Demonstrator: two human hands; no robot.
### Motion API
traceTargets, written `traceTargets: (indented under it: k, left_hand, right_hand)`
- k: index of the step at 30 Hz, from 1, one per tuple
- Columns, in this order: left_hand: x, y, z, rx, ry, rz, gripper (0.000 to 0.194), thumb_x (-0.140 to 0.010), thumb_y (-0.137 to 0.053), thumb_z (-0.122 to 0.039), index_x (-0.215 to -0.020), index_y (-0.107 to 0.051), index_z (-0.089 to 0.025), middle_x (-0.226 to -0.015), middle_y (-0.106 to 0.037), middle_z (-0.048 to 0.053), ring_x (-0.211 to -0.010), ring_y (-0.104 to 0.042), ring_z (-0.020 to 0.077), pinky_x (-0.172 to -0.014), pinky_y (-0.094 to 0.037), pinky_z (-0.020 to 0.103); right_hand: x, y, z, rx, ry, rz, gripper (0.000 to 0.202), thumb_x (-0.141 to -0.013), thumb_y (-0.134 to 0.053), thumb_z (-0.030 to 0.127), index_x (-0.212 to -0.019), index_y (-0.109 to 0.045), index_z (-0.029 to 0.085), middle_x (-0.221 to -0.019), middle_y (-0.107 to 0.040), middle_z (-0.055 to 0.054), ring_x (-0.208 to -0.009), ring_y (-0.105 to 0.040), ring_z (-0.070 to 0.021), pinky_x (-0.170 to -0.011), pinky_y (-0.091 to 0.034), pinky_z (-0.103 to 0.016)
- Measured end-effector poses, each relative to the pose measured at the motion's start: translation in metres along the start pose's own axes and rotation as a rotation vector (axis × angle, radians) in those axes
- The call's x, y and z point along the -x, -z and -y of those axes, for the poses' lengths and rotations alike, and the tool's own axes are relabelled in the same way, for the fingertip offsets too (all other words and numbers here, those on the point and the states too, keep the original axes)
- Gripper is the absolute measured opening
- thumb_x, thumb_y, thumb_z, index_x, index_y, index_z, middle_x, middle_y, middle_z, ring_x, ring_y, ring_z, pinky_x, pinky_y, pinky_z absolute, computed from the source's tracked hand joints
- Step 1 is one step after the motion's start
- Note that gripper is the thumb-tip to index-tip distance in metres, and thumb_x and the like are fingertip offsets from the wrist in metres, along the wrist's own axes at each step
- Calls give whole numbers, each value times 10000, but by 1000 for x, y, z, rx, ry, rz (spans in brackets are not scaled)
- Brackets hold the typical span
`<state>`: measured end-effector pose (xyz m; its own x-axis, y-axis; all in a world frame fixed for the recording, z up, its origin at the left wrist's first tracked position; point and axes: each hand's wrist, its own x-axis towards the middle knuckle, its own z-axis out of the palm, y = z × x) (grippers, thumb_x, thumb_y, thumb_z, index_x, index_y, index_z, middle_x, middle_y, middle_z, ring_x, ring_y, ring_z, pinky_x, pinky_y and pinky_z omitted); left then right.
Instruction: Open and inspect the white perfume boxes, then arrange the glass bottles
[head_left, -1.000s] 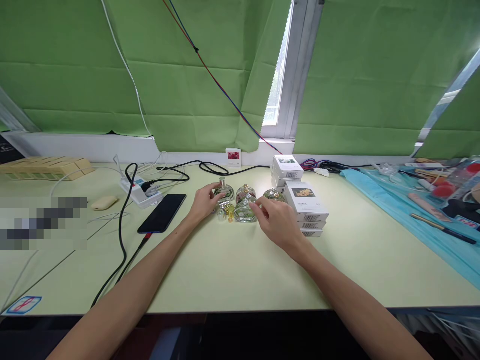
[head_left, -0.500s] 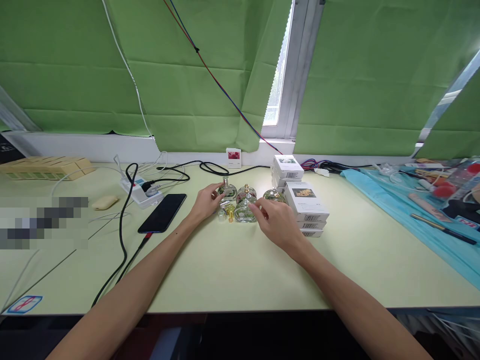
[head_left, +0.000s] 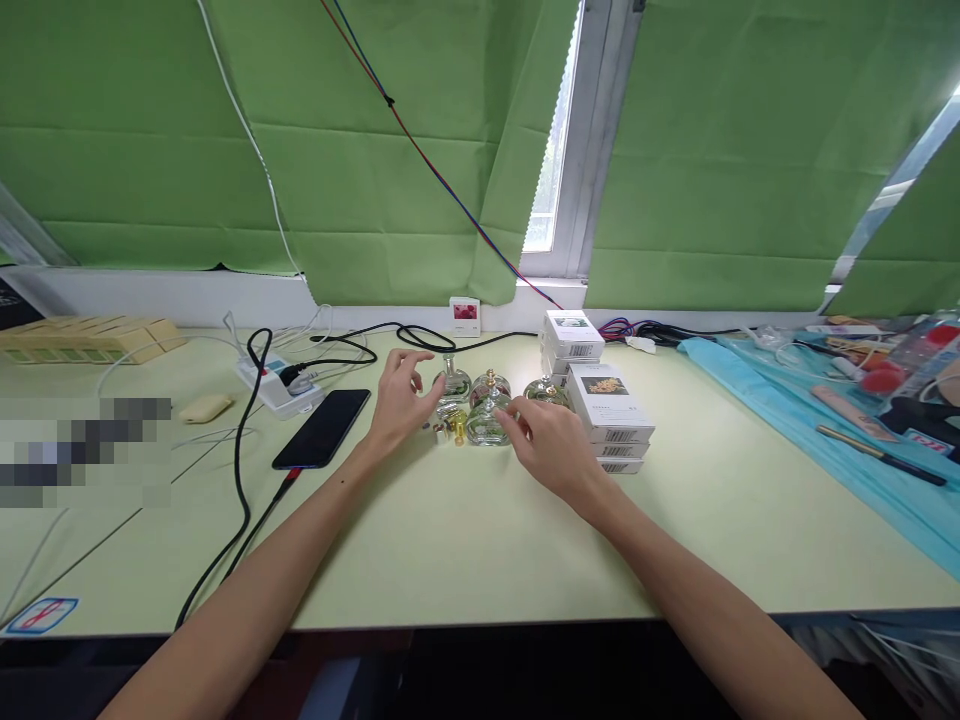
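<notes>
Several small glass bottles stand grouped at the middle of the table. My left hand (head_left: pixel 405 398), thumb and fingers apart, is just left of the rear left bottle (head_left: pixel 453 382) and holds nothing. My right hand (head_left: pixel 546 442) is at the right side of the front bottle (head_left: pixel 487 424), its fingers bent; whether they grip the glass cannot be made out. Behind the front bottle is another one with a gold top (head_left: pixel 490 380). A further bottle (head_left: pixel 546 390) stands behind my right hand. Small yellow and clear pieces (head_left: pixel 459 428) lie left of the front bottle.
Stacked white boxes (head_left: pixel 609 402) stand right of the bottles. A black phone (head_left: pixel 322 428), a power strip (head_left: pixel 279 388) and cables are on the left. Blue sheeting (head_left: pixel 795 420) with a pen (head_left: pixel 879 456) covers the right side. Yellow boxes (head_left: pixel 90 340) sit far left.
My left hand has moved left, away from the rear left bottle, and its fingers have spread. My right hand stays beside the front bottle. The view has shifted slightly.
</notes>
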<state>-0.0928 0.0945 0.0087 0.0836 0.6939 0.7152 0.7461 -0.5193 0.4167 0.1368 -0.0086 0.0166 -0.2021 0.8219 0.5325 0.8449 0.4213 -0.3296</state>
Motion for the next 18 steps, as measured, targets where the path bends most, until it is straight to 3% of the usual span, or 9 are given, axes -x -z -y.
traceTargets:
  k: [3,9,14,18]
  left_hand:
    - [4,4,-12,53,-86,70,209,-905,-568,-348,-952,-671,-172,-930,-654,45,-612,-525,106,-640,-479,264]
    - [14,4,-25,9,-239,383,243,-928,-497,-330,-850,-683,-194,-809,-669,35,-682,-567,144,-659,-443,282]
    - [15,6,-29,-24,-248,426,204,-887,-541,-328,-904,-703,-206,-884,-685,51,-853,-623,200,-665,-448,285]
    - [13,10,-28,-42,-229,483,193,-876,-543,-318,-911,-698,-210,-911,-680,54,-856,-621,207,-670,-443,289]
  right_hand:
    - [0,0,-1,6,-14,27,256,-1046,-475,351,-966,-651,184,-806,-700,-31,-676,-616,-159,-586,-321,-266]
    - [0,1,1,3,-42,86,195,-1034,-488,302,-1091,-633,185,-956,-686,-65,-802,-651,-193,-616,-376,-271]
    - [1,3,2,-15,-56,103,228,-1026,-500,288,-1198,-604,181,-1060,-643,-80,-768,-641,-188,-609,-400,-285]
    - [2,5,2,-12,-58,119,294,-1018,-517,276,-1290,-556,170,-1147,-612,-100,-696,-618,-168,-599,-421,-299]
